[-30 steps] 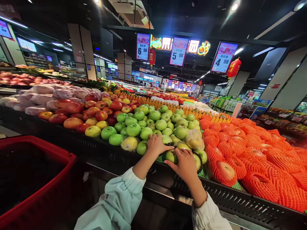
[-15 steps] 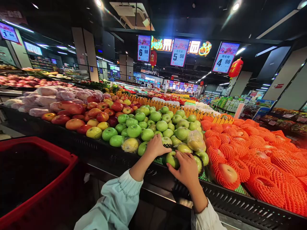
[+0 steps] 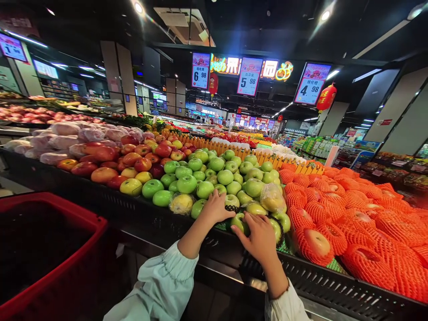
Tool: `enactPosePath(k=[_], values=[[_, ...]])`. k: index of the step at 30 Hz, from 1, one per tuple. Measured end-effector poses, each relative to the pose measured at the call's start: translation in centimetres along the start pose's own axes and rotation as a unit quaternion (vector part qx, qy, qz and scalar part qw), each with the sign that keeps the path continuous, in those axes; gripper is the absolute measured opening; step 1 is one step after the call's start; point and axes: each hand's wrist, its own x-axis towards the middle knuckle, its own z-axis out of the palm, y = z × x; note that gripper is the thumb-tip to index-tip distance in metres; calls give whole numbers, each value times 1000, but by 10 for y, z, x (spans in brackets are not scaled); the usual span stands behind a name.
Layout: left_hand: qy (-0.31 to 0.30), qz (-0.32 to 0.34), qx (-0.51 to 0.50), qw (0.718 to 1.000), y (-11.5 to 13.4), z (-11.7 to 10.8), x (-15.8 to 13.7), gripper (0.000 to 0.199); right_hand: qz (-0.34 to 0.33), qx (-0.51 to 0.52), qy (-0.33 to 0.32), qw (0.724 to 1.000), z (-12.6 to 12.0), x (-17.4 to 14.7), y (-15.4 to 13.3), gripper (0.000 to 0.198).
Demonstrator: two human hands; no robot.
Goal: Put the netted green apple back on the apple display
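The left hand is resting on a green apple at the front of the pile of green apples, its grip spread loosely over the fruit rather than clamped on it. The right hand is lying just beside it, fingers curling around another green apple at the front edge of the display bin, without lifting it. Red apples are lying to the left of the green ones, and fruit in orange foam nets is lying to the right. A red basket is standing at the lower left. Price signs are hanging overhead.
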Motion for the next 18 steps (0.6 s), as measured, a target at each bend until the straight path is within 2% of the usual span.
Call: enactPosePath(k=[4,9,11,12,14,16,18], values=[[10,30,20,999,-6,1,-4,77,5,10,-21,1000,0,0,3,30],[29,63,27,997,-11,3,-11,91,50,56,-115,990,-9,13,11,26],[58,60,33,996,-16,7,-20,90,22,40,-77,996,-15,15,7,20],[91,65,32,993,-20,10,-26,86,-6,26,-26,999,-17,13,2,16],[202,106,21,973,-37,19,-42,74,-71,20,102,992,-16,-5,-13,10],[355,169,3,920,-64,26,-63,56,-132,85,183,971,-6,-38,-31,12],[463,173,-1,869,-100,27,-87,39,-188,130,199,953,11,-79,-47,15]])
